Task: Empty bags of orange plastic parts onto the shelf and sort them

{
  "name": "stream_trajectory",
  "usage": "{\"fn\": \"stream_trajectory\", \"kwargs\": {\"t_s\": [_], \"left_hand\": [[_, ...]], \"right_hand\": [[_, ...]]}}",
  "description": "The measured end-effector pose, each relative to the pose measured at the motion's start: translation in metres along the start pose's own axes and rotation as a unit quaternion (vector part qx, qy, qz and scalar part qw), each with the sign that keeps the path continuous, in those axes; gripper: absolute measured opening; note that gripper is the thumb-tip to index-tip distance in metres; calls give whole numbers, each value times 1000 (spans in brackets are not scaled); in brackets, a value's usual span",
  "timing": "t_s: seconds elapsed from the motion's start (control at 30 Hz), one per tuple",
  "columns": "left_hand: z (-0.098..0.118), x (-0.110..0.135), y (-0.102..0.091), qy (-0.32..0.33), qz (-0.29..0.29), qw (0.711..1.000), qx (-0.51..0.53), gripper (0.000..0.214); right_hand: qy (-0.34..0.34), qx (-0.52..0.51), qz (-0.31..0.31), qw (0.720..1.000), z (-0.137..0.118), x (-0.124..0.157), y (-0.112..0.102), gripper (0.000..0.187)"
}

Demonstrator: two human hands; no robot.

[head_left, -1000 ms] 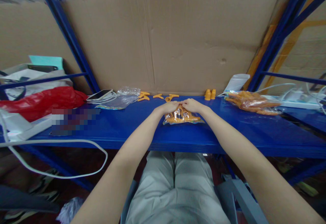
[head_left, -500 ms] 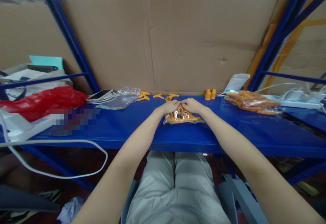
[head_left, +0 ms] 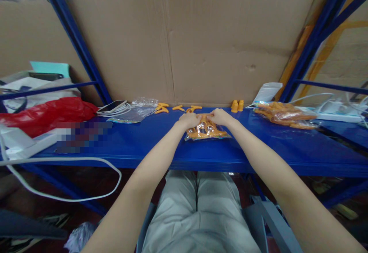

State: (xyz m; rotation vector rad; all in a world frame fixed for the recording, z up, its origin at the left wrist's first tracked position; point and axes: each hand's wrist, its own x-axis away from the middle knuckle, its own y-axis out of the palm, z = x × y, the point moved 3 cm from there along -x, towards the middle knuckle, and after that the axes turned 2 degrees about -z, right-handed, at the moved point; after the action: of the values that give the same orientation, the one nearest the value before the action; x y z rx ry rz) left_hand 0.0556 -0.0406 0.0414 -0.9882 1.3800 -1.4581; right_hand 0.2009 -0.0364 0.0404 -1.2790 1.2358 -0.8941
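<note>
A clear plastic bag (head_left: 207,132) with orange plastic parts inside lies near the front edge of the blue table (head_left: 143,138). My left hand (head_left: 189,120) is closed on the far left side of the bag. Opposite it, my right hand (head_left: 219,116) pinches the far right side, fingers bent down on the film. Just beyond my left hand lie loose orange Y-shaped parts (head_left: 178,108), and another orange piece with a ring (head_left: 193,109) is partly behind it. Two orange cone-shaped pieces (head_left: 237,106) stand upright farther right.
At the right lies another bag of orange parts (head_left: 284,115), beside a white power strip (head_left: 333,113). Left of the middle are a flattened clear bag (head_left: 135,113), a phone (head_left: 114,106) with coiled white cable, and a red bag (head_left: 57,115). A cardboard wall (head_left: 215,50) closes the back.
My hands have drawn slightly apart at the bag's far edge, and more of the orange parts between them shows. The bag has stayed in nearly the same place.
</note>
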Motion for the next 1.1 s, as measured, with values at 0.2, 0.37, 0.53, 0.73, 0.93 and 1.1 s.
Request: {"fn": "stream_trajectory", "kwargs": {"t_s": [0.2,0.37,0.53,0.73,0.93,1.1], "left_hand": [[-2,-3,2,-2,2,1000,5,57],[-6,-8,5,6,10,1000,28,55],[-11,-15,9,21,19,998,64,51],[-22,-34,19,44,22,989,138,51],[-29,-45,27,59,19,967,246,53],[-33,-53,34,70,32,966,248,54]], "right_hand": [[5,-10,17,1000,0,2,-2,28],[9,-27,8,1000,3,3,-4,28],[43,-37,-14,998,7,0,-2,25],[65,-36,-9,997,14,-8,4,30],[79,-58,12,995,26,-15,10,33],[102,-66,21,992,34,-18,12,33]]}}
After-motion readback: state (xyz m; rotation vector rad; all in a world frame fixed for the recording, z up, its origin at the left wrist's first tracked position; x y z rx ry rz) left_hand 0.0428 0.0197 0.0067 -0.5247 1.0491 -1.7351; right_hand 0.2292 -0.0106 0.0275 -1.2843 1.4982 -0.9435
